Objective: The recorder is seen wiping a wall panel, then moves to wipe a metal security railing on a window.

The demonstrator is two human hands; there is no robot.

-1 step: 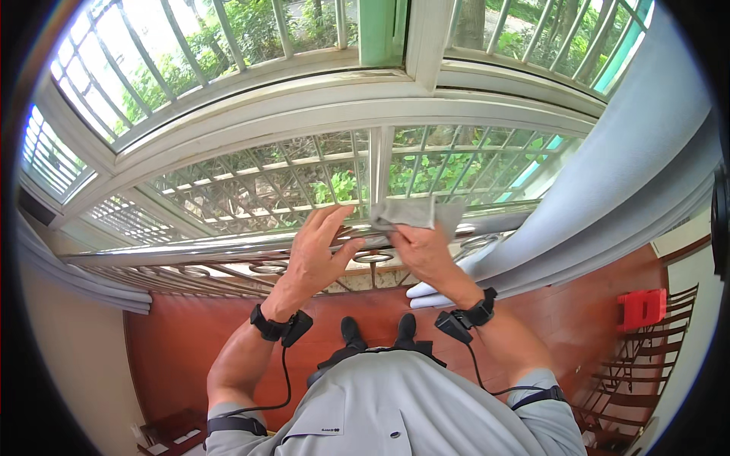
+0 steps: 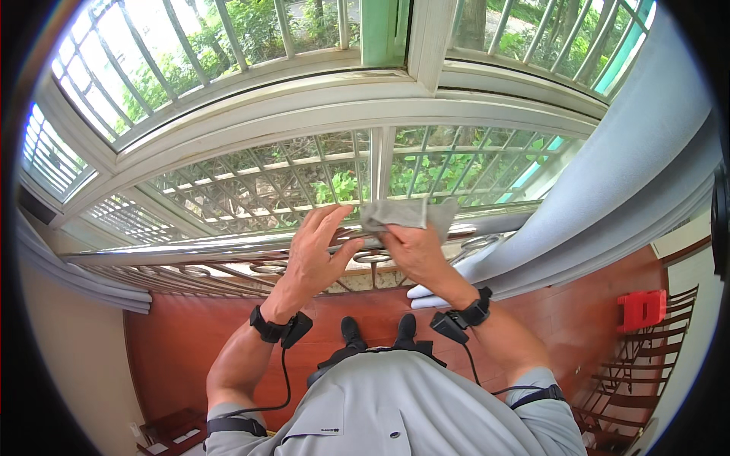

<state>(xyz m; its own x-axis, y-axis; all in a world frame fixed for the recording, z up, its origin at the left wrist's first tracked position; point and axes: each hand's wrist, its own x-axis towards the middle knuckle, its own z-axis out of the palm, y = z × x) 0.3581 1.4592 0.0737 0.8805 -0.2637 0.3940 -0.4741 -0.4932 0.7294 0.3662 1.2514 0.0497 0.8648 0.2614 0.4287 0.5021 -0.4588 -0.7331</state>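
Note:
A grey cloth (image 2: 397,213) is bunched in my right hand (image 2: 414,249), its fingers closed round it and pressed against the top of a shiny metal railing (image 2: 205,249). One loose end of the cloth sticks out to the right. My left hand (image 2: 315,251) lies on the same railing just left of the cloth, fingers stretched and thumb apart, holding nothing. The left fingertips reach over the rail toward the window.
Beyond the railing stands a white-framed window (image 2: 266,114) with bars outside. A pale blue curtain (image 2: 608,159) hangs close on my right, another curtain (image 2: 84,266) on the left. At right, a red box (image 2: 642,310) rests by dark slatted furniture (image 2: 637,372) above the reddish floor (image 2: 190,334).
My right hand has slid slightly left along the railing with the cloth, closer to my left hand. The left hand has stayed in place.

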